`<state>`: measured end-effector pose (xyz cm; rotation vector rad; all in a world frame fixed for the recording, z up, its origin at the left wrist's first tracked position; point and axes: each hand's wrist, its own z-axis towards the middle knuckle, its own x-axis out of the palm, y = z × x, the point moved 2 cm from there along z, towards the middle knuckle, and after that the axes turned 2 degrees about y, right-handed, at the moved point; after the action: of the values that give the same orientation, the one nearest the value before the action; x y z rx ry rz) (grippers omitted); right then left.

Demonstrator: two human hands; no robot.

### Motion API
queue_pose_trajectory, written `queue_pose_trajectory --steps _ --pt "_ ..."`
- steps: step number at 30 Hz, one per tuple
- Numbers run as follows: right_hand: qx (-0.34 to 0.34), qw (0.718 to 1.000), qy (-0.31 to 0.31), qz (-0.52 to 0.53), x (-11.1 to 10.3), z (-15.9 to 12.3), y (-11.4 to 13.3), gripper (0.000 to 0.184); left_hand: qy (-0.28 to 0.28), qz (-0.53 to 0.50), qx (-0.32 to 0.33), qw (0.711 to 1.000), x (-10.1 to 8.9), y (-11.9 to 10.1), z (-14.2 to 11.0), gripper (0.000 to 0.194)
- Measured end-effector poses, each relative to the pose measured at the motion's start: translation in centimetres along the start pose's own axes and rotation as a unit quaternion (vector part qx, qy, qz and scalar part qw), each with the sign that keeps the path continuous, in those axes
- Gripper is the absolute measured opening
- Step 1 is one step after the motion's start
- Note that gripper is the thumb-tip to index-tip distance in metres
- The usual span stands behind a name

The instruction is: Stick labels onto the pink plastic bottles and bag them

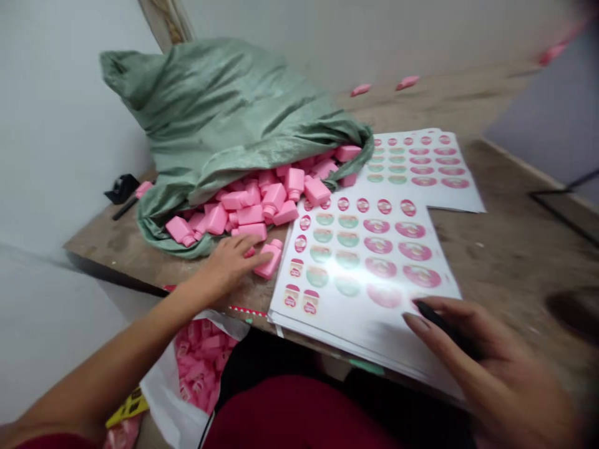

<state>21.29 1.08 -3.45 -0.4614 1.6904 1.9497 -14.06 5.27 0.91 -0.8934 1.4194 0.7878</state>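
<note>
Pink bottles [250, 215] spilling from a green woven sack [219, 106], left hand [229, 267] spreading open, empty; right hand [496, 374] curling around a black pen [442, 323].

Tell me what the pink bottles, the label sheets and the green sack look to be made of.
The pink bottles look like moulded plastic: smooth, satin surfaces, crisp edges and even colour. The label sheets seem to be coated paper or sticker stock, since the light glares off them, though the view can't confirm which. The green sack looks like woven polypropylene, with a faint weave and a slight sheen in its creases.
</note>
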Motion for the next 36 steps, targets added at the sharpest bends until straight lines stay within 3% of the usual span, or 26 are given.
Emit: queue_pose_trajectory --steps 3,5,9,14,16,17,21,23,25,27,36 --pt "0.018 0.999 0.045 0.001 0.3 -0.5 1.6 0.03 0.004 -0.002 0.105 0.994 2.1 0.9 2.9 0.063" --pt "0.014 0.998 0.066 -0.02 0.8 -0.8 2.1 0.028 0.013 -0.064 0.125 0.99 2.5 1.2 3.5 0.059" --pt "-0.07 0.988 0.103 -0.087 2.6 -1.1 3.5 0.022 0.01 -0.324 0.034 0.946 1.5 1.3 3.3 0.045" --pt "-0.158 0.969 0.117 -0.149 5.0 -0.1 5.4 0.023 -0.101 -0.407 -0.072 0.905 -0.2 -0.2 2.4 0.042" --pt "-0.162 0.964 0.113 -0.176 5.6 0.4 5.5 0.021 -0.153 -0.497 -0.136 0.843 -0.2 -1.8 2.2 0.041" --pt "-0.164 0.962 0.112 -0.188 5.8 0.6 5.5 0.02 -0.163 -0.569 -0.165 0.789 0.0 -2.9 2.3 0.04" --pt "-0.187 0.949 0.098 -0.232 6.2 0.8 5.4 0.018 -0.116 -0.829 -0.208 0.506 1.8 -7.7 3.9 0.047" --pt "-0.195 0.946 0.095 -0.243 6.3 0.8 5.5 0.019 -0.107 -0.874 -0.219 0.421 2.7 -9.0 4.9 0.045" --pt "-0.197 0.945 0.095 -0.245 6.4 0.8 5.6 0.02 -0.111 -0.89 -0.23 0.379 3.3 -9.5 5.6 0.04" --pt "-0.2 0.944 0.094 -0.244 6.5 0.8 5.7 0.021 -0.113 -0.896 -0.239 0.358 3.7 -9.4 5.9 0.037" --pt "-0.215 0.933 0.084 -0.277 6.8 0.9 6.1 0.022 -0.122 -0.908 -0.227 0.332 4.2 -9.3 5.7 0.041"
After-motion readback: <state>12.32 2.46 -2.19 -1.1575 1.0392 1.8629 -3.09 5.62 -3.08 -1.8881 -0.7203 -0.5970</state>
